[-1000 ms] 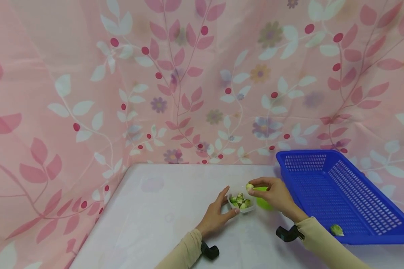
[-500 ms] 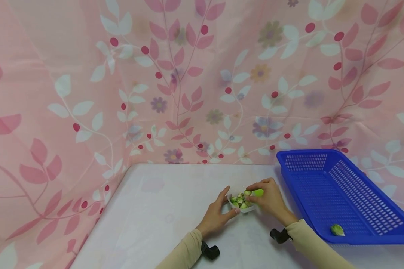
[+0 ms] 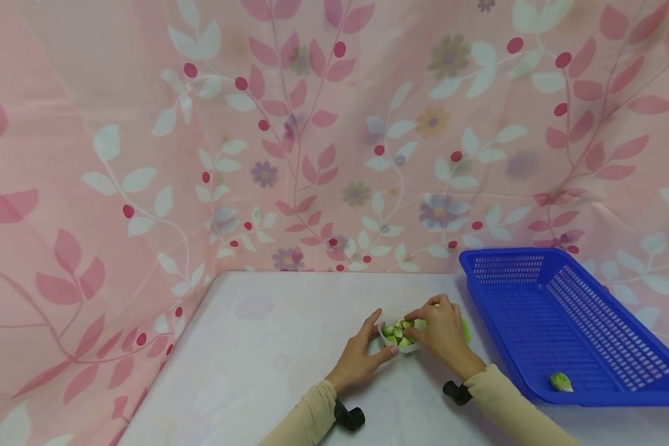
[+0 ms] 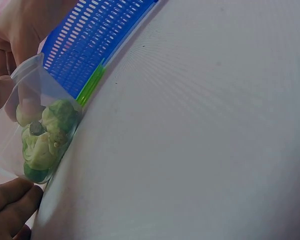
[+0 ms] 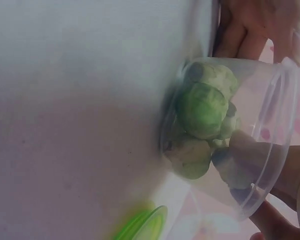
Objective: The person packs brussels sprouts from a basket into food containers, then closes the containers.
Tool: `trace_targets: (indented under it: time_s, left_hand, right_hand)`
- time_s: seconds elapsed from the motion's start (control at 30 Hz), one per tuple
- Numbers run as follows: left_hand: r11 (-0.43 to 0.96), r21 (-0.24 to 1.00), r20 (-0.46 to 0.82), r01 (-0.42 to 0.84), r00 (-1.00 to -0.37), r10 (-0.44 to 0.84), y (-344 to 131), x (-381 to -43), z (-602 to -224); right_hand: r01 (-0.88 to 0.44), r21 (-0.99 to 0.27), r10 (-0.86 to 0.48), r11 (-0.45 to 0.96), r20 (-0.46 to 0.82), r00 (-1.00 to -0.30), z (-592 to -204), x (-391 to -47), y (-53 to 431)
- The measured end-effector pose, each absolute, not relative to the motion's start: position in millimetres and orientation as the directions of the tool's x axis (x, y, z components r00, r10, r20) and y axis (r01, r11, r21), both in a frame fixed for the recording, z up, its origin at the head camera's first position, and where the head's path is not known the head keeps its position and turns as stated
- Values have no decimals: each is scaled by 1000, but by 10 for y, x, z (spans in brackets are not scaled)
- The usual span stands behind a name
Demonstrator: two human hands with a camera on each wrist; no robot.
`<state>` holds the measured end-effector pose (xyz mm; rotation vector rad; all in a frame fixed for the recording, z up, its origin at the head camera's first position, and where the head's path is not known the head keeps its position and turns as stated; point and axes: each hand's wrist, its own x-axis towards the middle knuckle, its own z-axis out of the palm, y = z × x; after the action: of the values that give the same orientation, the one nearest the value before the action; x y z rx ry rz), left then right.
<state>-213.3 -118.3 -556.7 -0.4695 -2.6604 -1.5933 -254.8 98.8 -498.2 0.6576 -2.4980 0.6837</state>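
A clear plastic container with several Brussels sprouts in it stands on the white table. My left hand holds it from the left side, thumb at the near rim and fingers around the far side. From the right, my right hand reaches over the rim. Its thumb and index finger pinch a Brussels sprout low inside the container, among the others. Through the clear wall in the right wrist view, the right fingers show down beside the sprouts.
A light green lid lies right of the container, mostly behind my right hand. A large blue perforated basket stands on the right of the table, with a single sprout in its near corner. A pink floral curtain hangs behind.
My right hand has brought the pinched sprout from above the container's right rim down into it, among the others. The left hand has stayed at the container.
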Motion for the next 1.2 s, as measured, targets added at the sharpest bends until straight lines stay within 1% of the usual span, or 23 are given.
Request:
trace_targets:
  time_s: [0.13, 0.3, 0.4, 0.53, 0.7, 0.8, 0.93, 1.03, 1.2]
  left_hand:
    - [444, 854, 170, 269, -953, 251, -1180, -2149, -5560]
    - [446, 853, 173, 271, -953, 249, -1188, -2164, -5550]
    - [441, 855, 176, 271, -954, 244, -1192, -2169, -5542]
    - [442, 856, 172, 268, -954, 245, -1191, -2172, -5532]
    - [444, 855, 171, 267, -954, 245, -1191, -2171, -5525]
    - [448, 856, 161, 257, -957, 241, -1194, -2167, -5529]
    - [447, 860, 150, 246, -959, 241, -1188, -2148, -5557]
    - [446, 860, 152, 249, -959, 241, -1182, -2127, -5579]
    - [454, 857, 145, 244, -959, 243, -1179, -2115, -5582]
  right_hand:
    - [-569, -299, -331, 766, 576, -748, -4971, -2537, 977]
    - [-574, -294, -338, 764, 574, -746, -4950, -2535, 972]
    - [-573, -263, -353, 776, 572, -741, -4948, -2550, 960]
    - [-562, -237, -363, 793, 557, -747, -4954, -2569, 941]
    - [-553, -235, -365, 799, 542, -757, -4948, -2591, 928]
    - [-551, -285, -368, 785, 501, -783, -4909, -2588, 941]
    - [-557, -407, -389, 724, 426, -817, -4775, -2518, 1033]
    - [-597, -466, -451, 653, 393, -801, -4593, -2469, 1177]
    - [-642, -496, -549, 584, 342, -763, -4284, -2482, 1536]
